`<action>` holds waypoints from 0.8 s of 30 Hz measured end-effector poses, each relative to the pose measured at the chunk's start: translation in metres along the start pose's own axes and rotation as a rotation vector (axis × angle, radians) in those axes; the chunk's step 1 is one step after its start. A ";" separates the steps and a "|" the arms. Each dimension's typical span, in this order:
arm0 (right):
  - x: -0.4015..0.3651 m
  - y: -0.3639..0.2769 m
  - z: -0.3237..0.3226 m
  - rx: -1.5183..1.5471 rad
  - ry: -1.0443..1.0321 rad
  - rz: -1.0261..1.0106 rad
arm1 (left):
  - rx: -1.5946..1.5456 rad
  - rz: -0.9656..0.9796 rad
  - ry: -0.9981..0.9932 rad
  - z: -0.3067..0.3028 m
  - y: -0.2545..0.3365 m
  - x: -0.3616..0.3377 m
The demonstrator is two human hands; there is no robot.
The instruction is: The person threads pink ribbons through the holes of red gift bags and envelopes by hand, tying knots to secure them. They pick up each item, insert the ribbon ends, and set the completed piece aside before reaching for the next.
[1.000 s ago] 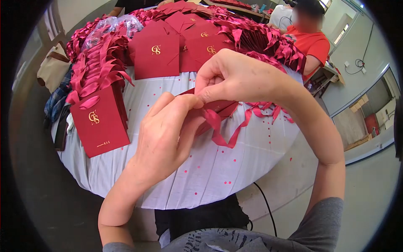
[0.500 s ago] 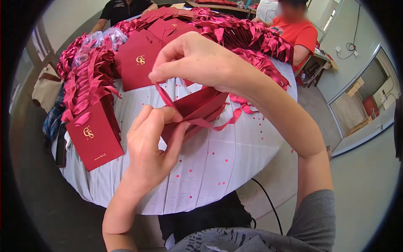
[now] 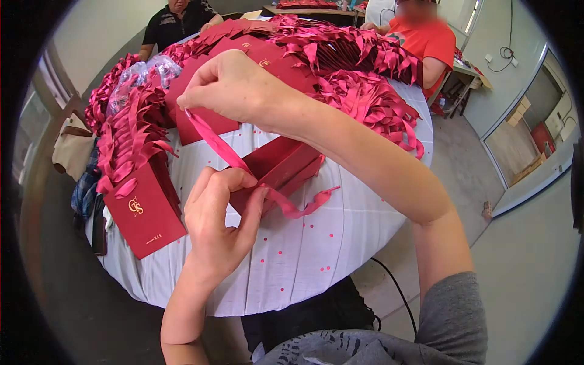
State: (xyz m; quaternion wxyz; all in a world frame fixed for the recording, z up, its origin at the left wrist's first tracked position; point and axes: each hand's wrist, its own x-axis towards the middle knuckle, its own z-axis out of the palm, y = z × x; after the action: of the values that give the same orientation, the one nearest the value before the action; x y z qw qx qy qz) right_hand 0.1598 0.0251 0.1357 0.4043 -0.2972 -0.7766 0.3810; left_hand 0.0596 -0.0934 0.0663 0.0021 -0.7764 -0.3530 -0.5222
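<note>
A dark red paper gift bag (image 3: 286, 163) stands open-topped in front of me on the white-covered table. My left hand (image 3: 220, 210) pinches the bag's near rim between thumb and forefinger, where a ribbon passes through. Up and to the left of the bag, my right hand (image 3: 234, 82) is closed on one end of that pink-red ribbon (image 3: 218, 145), pulling it taut. The ribbon's other end hangs loose to the right of my left hand, curling outside the bag. Part of the bag is hidden behind my left fingers and right forearm.
Finished-looking bags with ribbons (image 3: 145, 213) stand in a row at the left, the front one bearing a gold logo. More bags and ribbons (image 3: 365, 55) crowd the back. Clear plastic (image 3: 146, 73) lies back left. Two people sit across. Small red dots dot the white cloth (image 3: 304, 267).
My right hand has moved left and slightly up, drawing out a longer stretch of ribbon. The loose end on the right has shortened. My left hand keeps its pinch on the bag.
</note>
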 end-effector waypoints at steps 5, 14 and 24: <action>-0.026 -0.003 -0.011 -0.177 0.268 -0.255 | 0.018 0.010 0.003 -0.001 -0.004 0.001; -0.140 0.021 -0.008 -0.500 0.108 -0.316 | 0.064 0.058 -0.065 -0.001 -0.012 0.004; -0.194 0.025 -0.064 0.024 0.005 0.277 | 0.129 -0.007 -0.160 -0.005 0.000 0.016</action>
State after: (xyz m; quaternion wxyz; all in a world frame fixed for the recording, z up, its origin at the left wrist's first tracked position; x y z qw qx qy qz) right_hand 0.3143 -0.0885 0.0613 0.3532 -0.3979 -0.7224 0.4416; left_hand 0.0584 -0.0866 0.0818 0.0220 -0.8126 -0.3875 -0.4348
